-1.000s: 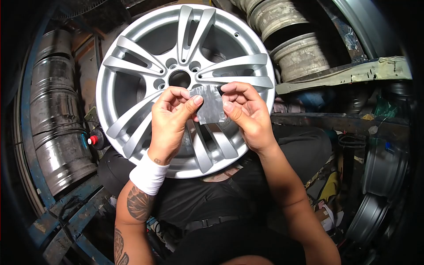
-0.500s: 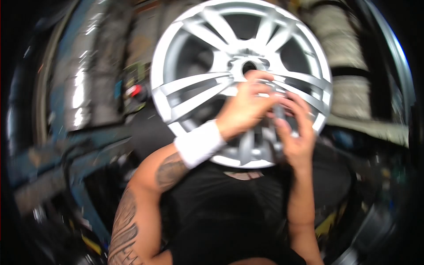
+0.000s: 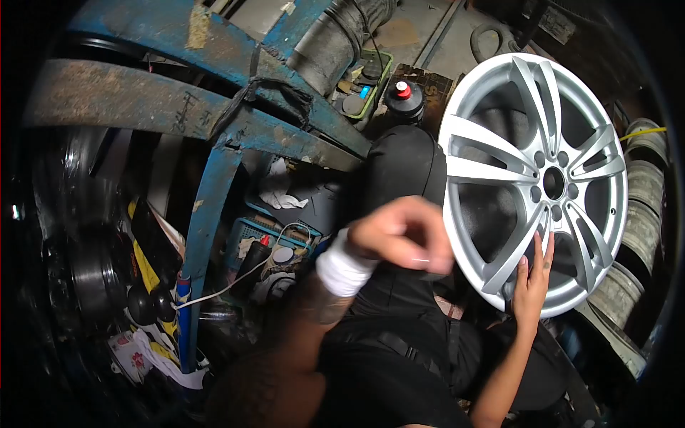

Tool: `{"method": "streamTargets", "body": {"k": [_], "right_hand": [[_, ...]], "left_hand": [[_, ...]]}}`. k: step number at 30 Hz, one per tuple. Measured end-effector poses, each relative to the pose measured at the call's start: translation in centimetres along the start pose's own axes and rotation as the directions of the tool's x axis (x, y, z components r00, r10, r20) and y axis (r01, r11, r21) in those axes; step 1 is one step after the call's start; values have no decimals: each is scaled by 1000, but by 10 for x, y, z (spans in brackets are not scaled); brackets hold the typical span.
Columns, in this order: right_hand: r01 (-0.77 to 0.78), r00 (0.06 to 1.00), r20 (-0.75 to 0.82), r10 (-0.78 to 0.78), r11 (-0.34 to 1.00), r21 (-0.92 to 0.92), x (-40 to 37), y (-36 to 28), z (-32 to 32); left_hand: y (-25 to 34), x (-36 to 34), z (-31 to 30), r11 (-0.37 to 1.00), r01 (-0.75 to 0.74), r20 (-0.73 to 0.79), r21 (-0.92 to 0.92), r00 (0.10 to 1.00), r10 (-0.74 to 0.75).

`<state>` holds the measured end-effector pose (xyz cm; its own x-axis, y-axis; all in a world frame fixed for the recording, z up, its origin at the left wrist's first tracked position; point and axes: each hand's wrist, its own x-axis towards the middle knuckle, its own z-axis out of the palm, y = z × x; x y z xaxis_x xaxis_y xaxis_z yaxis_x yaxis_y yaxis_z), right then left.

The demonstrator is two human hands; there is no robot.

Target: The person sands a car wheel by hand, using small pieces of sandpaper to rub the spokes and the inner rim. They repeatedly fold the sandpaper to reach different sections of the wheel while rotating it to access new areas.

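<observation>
A silver alloy wheel [image 3: 460, 171] leans over my lap at the right, its spoked face towards me. My right hand [image 3: 531, 285] rests at the wheel's lower spokes, fingers stretched out and touching the metal. Left of the wheel, my left hand [image 3: 403, 232] is raised over my thigh, with a white band [image 3: 344, 265] round its wrist. The fingers of that hand are curled inward and blurred; whatever they hold, if anything, cannot be made out.
A blue metal frame [image 3: 214, 192] stands at the left. Behind my knee are a dark bottle with a red cap [image 3: 404, 103] and a green tray [image 3: 382, 82]. Blue baskets [image 3: 246, 230] hold bottles and cloths. More wheel rims [image 3: 638, 189] line the right.
My hands were together before the wheel's hub; now the left has moved away to the left and the right stays on the wheel. The view has swung left.
</observation>
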<state>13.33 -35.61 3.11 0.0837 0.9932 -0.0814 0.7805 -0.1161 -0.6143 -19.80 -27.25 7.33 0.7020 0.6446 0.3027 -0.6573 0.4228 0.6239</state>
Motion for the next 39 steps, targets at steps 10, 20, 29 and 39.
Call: {"method": "streamTargets", "body": {"k": [10,20,29,39], "right_hand": [[-20,998,-69,8,985,-171,-7,-6,9],[-25,996,-86,10,984,-174,-8,-8,9],[-44,996,-88,32,990,-137,-9,-10,10],[-62,997,-46,55,984,-168,-16,-13,5]], "left_hand": [[41,-312,-169,-216,970,-850,112,206,485],[29,-372,-219,184,933,-630,308,55,774],[-39,-412,-200,248,942,-530,-228,-333,780],[40,-376,-127,215,963,-469,164,-116,876]]}}
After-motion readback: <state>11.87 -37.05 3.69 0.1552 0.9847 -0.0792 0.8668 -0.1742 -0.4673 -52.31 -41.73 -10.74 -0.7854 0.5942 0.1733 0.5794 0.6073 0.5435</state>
